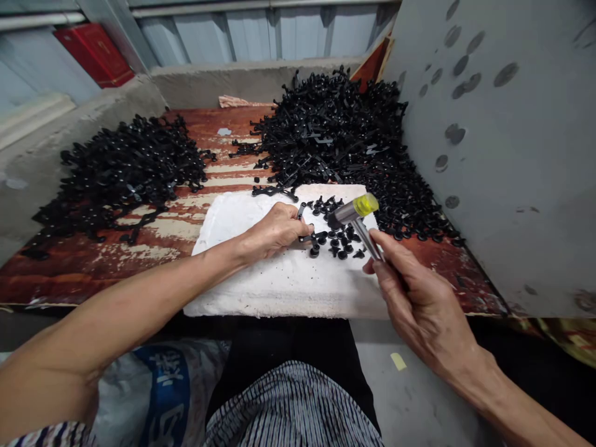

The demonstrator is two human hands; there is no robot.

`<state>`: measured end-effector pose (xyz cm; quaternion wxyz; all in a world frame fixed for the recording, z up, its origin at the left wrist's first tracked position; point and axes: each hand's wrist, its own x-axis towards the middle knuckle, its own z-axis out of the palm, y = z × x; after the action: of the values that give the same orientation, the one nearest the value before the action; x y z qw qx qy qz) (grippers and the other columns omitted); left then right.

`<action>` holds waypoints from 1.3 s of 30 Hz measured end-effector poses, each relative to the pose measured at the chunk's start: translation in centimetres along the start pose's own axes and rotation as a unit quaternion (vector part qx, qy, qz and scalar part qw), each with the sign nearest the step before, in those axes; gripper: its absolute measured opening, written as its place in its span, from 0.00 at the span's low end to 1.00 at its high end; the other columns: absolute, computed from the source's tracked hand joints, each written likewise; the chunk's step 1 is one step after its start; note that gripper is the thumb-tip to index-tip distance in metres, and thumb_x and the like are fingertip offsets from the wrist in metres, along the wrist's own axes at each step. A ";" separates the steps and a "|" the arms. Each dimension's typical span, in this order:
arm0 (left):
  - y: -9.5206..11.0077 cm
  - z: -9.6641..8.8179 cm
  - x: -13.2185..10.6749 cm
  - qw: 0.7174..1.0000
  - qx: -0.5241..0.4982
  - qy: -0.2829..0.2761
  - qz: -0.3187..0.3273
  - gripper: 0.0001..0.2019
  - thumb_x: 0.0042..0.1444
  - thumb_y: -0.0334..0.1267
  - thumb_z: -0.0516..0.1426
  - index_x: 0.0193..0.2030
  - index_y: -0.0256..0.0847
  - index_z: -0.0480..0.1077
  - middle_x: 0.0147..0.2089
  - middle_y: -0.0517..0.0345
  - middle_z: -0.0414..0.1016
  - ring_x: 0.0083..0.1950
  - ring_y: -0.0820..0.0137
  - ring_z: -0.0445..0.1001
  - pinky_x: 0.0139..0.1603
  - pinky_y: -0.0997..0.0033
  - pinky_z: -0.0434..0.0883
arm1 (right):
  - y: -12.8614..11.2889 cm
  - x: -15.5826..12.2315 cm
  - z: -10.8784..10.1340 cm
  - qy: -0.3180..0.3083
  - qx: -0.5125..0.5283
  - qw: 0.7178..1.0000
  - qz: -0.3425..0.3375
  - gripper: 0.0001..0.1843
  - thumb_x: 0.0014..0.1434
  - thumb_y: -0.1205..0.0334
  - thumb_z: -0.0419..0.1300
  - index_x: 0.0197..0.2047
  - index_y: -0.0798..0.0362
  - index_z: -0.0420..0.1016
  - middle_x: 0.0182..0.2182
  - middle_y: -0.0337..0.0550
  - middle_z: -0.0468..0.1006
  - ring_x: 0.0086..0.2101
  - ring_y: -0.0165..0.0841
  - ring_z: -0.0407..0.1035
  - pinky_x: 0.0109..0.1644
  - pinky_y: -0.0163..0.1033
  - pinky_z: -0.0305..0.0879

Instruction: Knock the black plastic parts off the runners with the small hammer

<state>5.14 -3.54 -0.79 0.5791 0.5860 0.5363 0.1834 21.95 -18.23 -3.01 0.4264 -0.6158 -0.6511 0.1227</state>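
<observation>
My left hand (282, 226) is closed on a small black linkage part (305, 237) over the white foam board (242, 285). In my right hand (419, 298) is a mallet (349, 214) with a grey metal head and a yellow end, gripped by its metal handle. The mallet's dark end is just right of the black part. Several small black round-headed pieces (342, 253) lie loose on the board beneath and around the mallet head. Another black arm-shaped part (274, 192) rests at the board's far edge.
A large heap of black parts (335, 124) stands at the back right, and a smaller heap (135, 155) at the left, on the worn red-brown tabletop (223, 133). A grey panel (503, 155) borders the right side. A red box (95, 54) sits at the back left.
</observation>
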 end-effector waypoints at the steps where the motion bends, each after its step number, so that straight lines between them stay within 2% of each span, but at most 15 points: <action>1: 0.1 0.1 0.0 1.000 -0.006 0.001 -0.006 0.13 0.54 0.24 0.59 0.23 0.38 0.62 0.19 0.58 0.66 0.18 0.76 0.69 0.15 0.78 0.47 | 0.1 0.3 -0.1 0.010 -0.027 0.999 -0.036 0.25 0.64 0.66 0.51 0.63 0.51 0.66 0.45 0.50 0.79 0.37 0.36 0.76 0.49 0.46 0.73; 3: 0.3 0.2 -0.2 1.000 -0.015 0.003 -0.015 0.14 0.55 0.23 0.58 0.23 0.38 0.61 0.17 0.61 0.62 0.18 0.76 0.70 0.15 0.79 0.49 | 0.3 0.6 0.0 0.015 -0.080 0.993 -0.082 0.28 0.64 0.70 0.49 0.66 0.49 0.64 0.49 0.51 0.77 0.38 0.37 0.76 0.46 0.47 0.74; 7: 0.4 0.2 -0.4 1.000 -0.007 0.015 0.000 0.16 0.55 0.22 0.58 0.21 0.38 0.59 0.16 0.63 0.60 0.15 0.81 0.63 0.15 0.78 0.50 | 0.4 0.7 0.0 -0.027 -0.183 0.975 -0.120 0.28 0.63 0.70 0.48 0.65 0.51 0.67 0.36 0.51 0.79 0.31 0.40 0.76 0.29 0.43 0.74; 9: 0.4 0.2 -0.5 1.000 -0.008 0.007 0.005 0.15 0.55 0.23 0.58 0.22 0.38 0.60 0.17 0.61 0.63 0.16 0.79 0.65 0.15 0.79 0.49 | -0.1 0.7 -0.2 -0.008 -0.174 0.975 -0.140 0.29 0.63 0.72 0.49 0.66 0.48 0.64 0.40 0.50 0.80 0.35 0.40 0.77 0.34 0.43 0.76; 12: 0.5 0.2 -0.6 1.000 -0.026 -0.004 -0.003 0.13 0.56 0.23 0.57 0.23 0.37 0.62 0.20 0.57 0.67 0.19 0.77 0.69 0.15 0.79 0.51 | -1.0 0.5 -0.6 0.080 -0.144 0.974 -0.159 0.36 0.62 0.76 0.51 0.70 0.41 0.56 0.51 0.49 0.77 0.44 0.39 0.75 0.47 0.45 0.74; 14: 0.6 0.4 -0.7 0.999 -0.046 0.001 -0.008 0.14 0.56 0.20 0.57 0.23 0.36 0.61 0.20 0.56 0.68 0.19 0.77 0.69 0.17 0.79 0.55 | -0.9 0.5 -0.6 0.061 -0.160 0.973 -0.157 0.36 0.62 0.75 0.51 0.70 0.43 0.57 0.47 0.50 0.78 0.39 0.39 0.76 0.41 0.43 0.76; 17: 0.7 0.5 -0.8 0.998 -0.054 0.011 -0.011 0.16 0.55 0.19 0.57 0.21 0.37 0.60 0.20 0.58 0.66 0.20 0.78 0.68 0.19 0.80 0.57 | -0.2 0.6 -0.3 -0.038 -0.171 0.974 -0.142 0.30 0.62 0.72 0.50 0.66 0.48 0.65 0.37 0.49 0.79 0.30 0.38 0.75 0.29 0.41 0.75; 18: 0.7 0.6 -0.9 0.999 -0.049 0.011 -0.012 0.16 0.55 0.19 0.57 0.21 0.37 0.60 0.19 0.58 0.66 0.20 0.78 0.68 0.18 0.80 0.56 | 0.0 0.6 -0.3 -0.038 -0.156 0.978 -0.136 0.29 0.62 0.71 0.50 0.66 0.47 0.66 0.38 0.49 0.79 0.32 0.38 0.76 0.31 0.42 0.75; 20: 0.6 0.5 -0.9 0.999 -0.039 0.009 -0.010 0.15 0.55 0.20 0.57 0.22 0.37 0.61 0.19 0.57 0.66 0.20 0.77 0.69 0.17 0.81 0.54 | 0.2 0.5 -0.3 0.027 -0.123 0.984 -0.125 0.31 0.63 0.72 0.50 0.67 0.44 0.63 0.46 0.50 0.78 0.37 0.38 0.76 0.40 0.44 0.76; 22: 0.5 0.5 -0.9 0.999 -0.036 0.006 -0.005 0.15 0.55 0.21 0.58 0.21 0.37 0.61 0.18 0.57 0.65 0.19 0.78 0.68 0.16 0.81 0.52 | 0.2 0.3 -0.3 0.051 -0.129 0.983 -0.123 0.32 0.62 0.72 0.51 0.69 0.43 0.60 0.46 0.49 0.78 0.35 0.36 0.75 0.37 0.42 0.75; 25: 0.3 0.4 -0.8 1.000 -0.010 0.008 -0.002 0.15 0.54 0.21 0.58 0.21 0.37 0.61 0.18 0.57 0.66 0.14 0.82 0.60 0.15 0.79 0.48 | 0.5 -0.1 -0.1 -0.029 -0.184 0.976 -0.112 0.30 0.62 0.70 0.50 0.66 0.46 0.65 0.34 0.46 0.77 0.24 0.32 0.69 0.24 0.35 0.68; 31: -0.5 -0.6 0.1 0.998 0.019 -0.055 0.017 0.13 0.60 0.31 0.55 0.23 0.40 0.62 0.16 0.61 0.62 0.12 0.82 0.54 0.14 0.77 0.47 | 1.3 -0.3 0.1 -0.037 -0.169 0.980 -0.098 0.28 0.63 0.68 0.48 0.65 0.50 0.66 0.33 0.46 0.76 0.23 0.30 0.67 0.24 0.35 0.67; 33: -0.6 -1.1 0.3 0.996 0.037 -0.069 0.044 0.14 0.60 0.31 0.53 0.23 0.40 0.63 0.15 0.62 0.59 0.13 0.81 0.54 0.15 0.77 0.48 | 1.1 -0.1 -0.2 -0.043 -0.126 0.988 -0.080 0.25 0.64 0.66 0.49 0.63 0.49 0.69 0.36 0.47 0.78 0.26 0.32 0.70 0.30 0.38 0.71; 36: -0.2 -1.6 0.3 0.995 0.059 -0.048 0.060 0.15 0.58 0.27 0.53 0.21 0.39 0.63 0.16 0.62 0.58 0.15 0.80 0.56 0.15 0.77 0.50 | 0.7 -0.5 -0.4 0.021 0.001 1.000 0.019 0.23 0.65 0.63 0.53 0.62 0.46 0.69 0.47 0.48 0.78 0.37 0.35 0.75 0.41 0.43 0.74; 39: 0.5 -1.5 -0.2 0.995 0.067 -0.033 0.062 0.15 0.59 0.28 0.53 0.20 0.39 0.62 0.17 0.62 0.59 0.16 0.80 0.57 0.17 0.77 0.52 | 0.9 -1.4 0.0 0.057 0.097 0.987 0.112 0.22 0.65 0.58 0.55 0.62 0.43 0.68 0.49 0.47 0.77 0.41 0.36 0.74 0.39 0.40 0.75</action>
<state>4.00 -2.85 0.07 0.5433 0.6611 0.4909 0.1635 22.42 -19.33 -4.16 0.5041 -0.6466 -0.5374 0.1974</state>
